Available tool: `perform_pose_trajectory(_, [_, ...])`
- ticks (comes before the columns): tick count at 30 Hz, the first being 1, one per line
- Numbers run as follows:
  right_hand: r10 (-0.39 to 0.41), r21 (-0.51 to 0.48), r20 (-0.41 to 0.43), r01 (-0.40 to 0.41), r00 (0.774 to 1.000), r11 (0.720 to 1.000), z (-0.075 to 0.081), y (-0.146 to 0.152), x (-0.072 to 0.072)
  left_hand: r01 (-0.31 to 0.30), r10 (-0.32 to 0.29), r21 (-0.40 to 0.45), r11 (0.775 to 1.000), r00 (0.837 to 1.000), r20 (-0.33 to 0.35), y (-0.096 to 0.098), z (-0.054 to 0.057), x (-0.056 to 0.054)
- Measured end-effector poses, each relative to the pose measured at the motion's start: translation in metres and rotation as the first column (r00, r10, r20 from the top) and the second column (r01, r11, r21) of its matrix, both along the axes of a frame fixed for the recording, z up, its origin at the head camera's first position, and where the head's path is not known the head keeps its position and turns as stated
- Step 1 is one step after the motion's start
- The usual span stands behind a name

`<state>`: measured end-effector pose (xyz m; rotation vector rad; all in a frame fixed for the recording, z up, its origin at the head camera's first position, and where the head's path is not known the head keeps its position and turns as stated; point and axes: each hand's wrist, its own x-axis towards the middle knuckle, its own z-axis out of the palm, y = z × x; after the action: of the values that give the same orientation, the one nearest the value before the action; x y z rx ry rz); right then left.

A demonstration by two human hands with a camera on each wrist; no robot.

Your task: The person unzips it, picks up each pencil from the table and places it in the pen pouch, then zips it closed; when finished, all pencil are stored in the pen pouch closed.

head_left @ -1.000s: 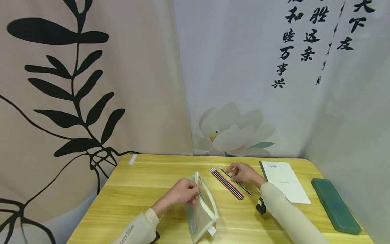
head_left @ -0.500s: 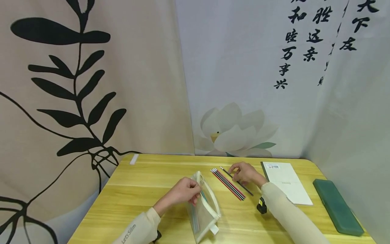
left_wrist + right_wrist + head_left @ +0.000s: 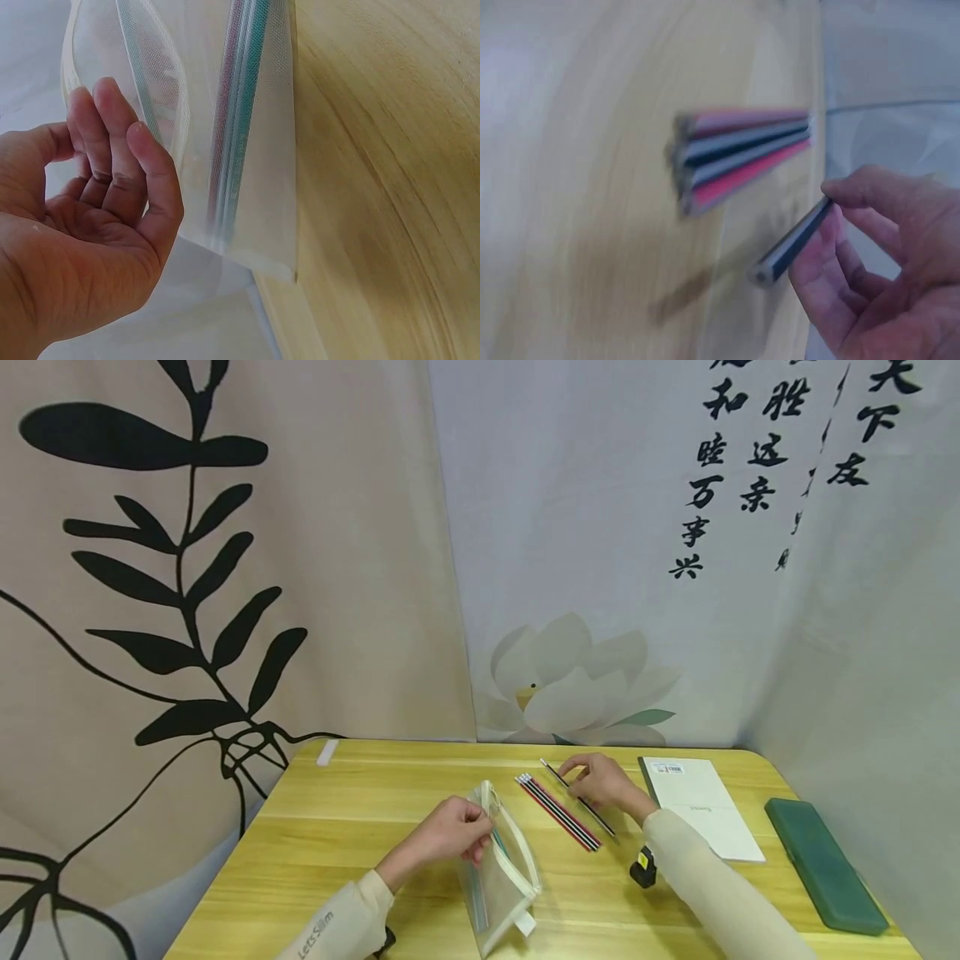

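Pouch (image 3: 501, 893) stands open, its rim pinched by the left hand (image 3: 450, 831); beyond, the pencil bundle (image 3: 558, 812) lies untouched on the surface (image 3: 360, 793), while one pencil (image 3: 799, 240), clamped in the right hand's (image 3: 603, 783) fingertips, is picked up, raised where a second ago it appeared flat.

The pouch (image 3: 202, 135) is sheer mesh, the table (image 3: 337, 835) smooth grained wood, the case (image 3: 827, 866) at right perhaps matt plastic.
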<state>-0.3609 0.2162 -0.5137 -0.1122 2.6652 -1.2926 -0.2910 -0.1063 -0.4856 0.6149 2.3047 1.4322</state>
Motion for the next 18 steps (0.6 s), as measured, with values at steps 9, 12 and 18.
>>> perform_pose_trajectory(9, [0.113,-0.288,0.135,-0.070,0.984,0.955,0.015,-0.024,0.029,-0.007,0.008,-0.018,1.000,1.000,0.008,0.003,0.001,0.000])
perform_pose_trajectory(12, [0.151,-0.353,0.168,-0.083,0.974,0.932,0.018,-0.035,0.037,-0.011,0.012,-0.020,1.000,1.000,0.009,0.003,0.001,-0.001])
perform_pose_trajectory(18, [0.234,-0.451,0.220,-0.114,0.947,0.885,0.021,-0.055,0.053,-0.011,0.012,-0.026,1.000,1.000,0.007,0.006,0.001,-0.002])
